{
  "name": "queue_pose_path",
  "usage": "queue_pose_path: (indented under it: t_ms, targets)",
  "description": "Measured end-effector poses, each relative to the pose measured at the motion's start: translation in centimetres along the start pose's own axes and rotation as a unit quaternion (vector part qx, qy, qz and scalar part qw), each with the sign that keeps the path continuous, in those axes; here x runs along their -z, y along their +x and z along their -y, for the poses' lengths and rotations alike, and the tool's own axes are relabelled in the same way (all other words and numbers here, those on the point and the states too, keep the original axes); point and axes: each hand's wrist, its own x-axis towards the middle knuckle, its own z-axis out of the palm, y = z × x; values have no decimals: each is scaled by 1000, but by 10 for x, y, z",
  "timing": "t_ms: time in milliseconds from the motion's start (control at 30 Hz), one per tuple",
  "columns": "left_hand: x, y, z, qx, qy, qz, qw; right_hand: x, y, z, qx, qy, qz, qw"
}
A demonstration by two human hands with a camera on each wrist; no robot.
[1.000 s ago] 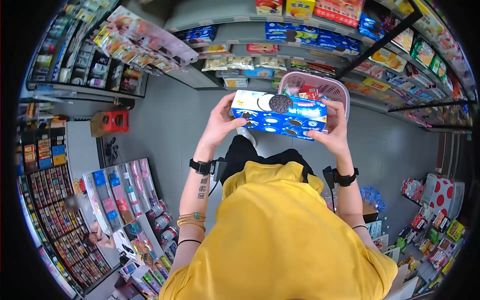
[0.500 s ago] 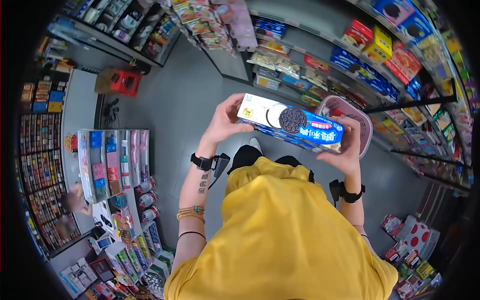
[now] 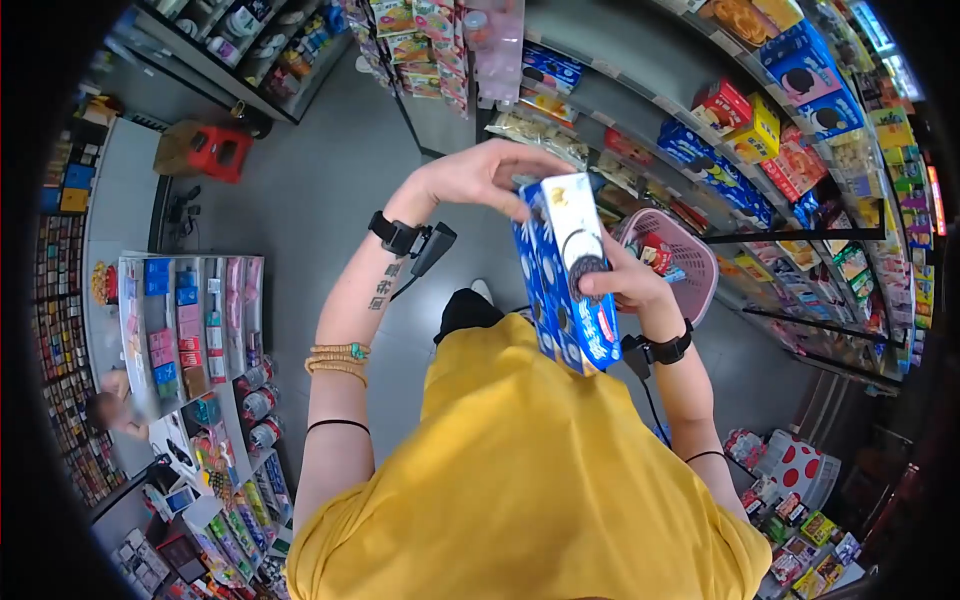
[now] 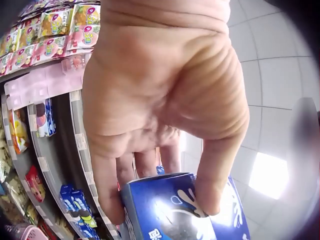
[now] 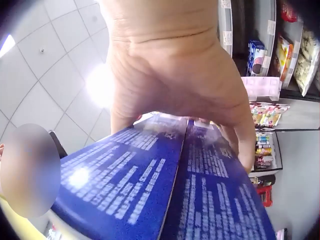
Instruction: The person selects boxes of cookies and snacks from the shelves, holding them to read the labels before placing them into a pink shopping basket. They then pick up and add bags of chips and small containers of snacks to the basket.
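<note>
blue and white, the cookie box (image 3: 553, 275) is in front of me; my left hand (image 3: 488, 175) pinches one end, my right hand (image 3: 637, 277) grips its side. likely i'm inspecting it; turning it next wants a looser pinch.

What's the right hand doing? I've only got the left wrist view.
Observer: The right hand grips the box too, thumb over the printed cookie.

Operator: Any small print on the faces I can't see?

Observer: Yes. The right wrist view shows blocks of white text on two blue faces; too blurred to read.

Operator: And the pink corner at my lower left, what's in it?

Observer: In the head view, that pink basket has a red packet inside.
</note>
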Motion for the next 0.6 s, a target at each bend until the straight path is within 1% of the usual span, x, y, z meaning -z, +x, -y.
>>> queue_pose_path:
  t_ms: [33, 67, 100, 133, 167, 200, 233, 267, 333, 433, 533, 567, 600]
  targets:
    - [-1, 6, 2, -43, 86, -90, 991, 3, 1, -2, 33, 14, -38, 999]
    - [-4, 12, 3, -86, 170, -179, 965, 7, 2, -3, 68, 28, -75, 994]
    - [-12, 13, 4, -66, 250, -233, 938, 11, 5, -4, 127, 58, -100, 985]
    - [-23, 13, 9, -76, 171, -223, 957, 10, 5, 2, 165, 80, -134, 974]
    - [-37, 10, 17, -84, 91, -209, 970, 13, 8, 3, 216, 76, -171, 958]
    - [-49, 8, 19, -90, 14, -193, 977, 16, 12, 6, 267, 72, -206, 939]
    - [-63, 5, 17, -66, -3, -182, 981, 12, 14, 16, 329, 41, -246, 911]
    - [-75, 4, 18, -93, 14, -192, 977, 11, 18, 21, 366, 45, -276, 887]
    - [-92, 8, 12, -105, 90, -253, 957, 10, 24, 26, 396, 56, -313, 861]
    - [-89, 19, 14, -105, 139, -295, 939, -4, 28, 28, 423, 42, -356, 832]
    - [-76, 21, 13, -128, 169, -273, 938, 15, 22, 25, 451, 84, -291, 840]
    - [-74, 20, 9, -134, 150, -269, 942, 28, 17, 26, 453, 98, -273, 843]
    - [-73, 19, 5, -130, 130, -254, 949, 34, 8, 31, 455, 102, -285, 837]
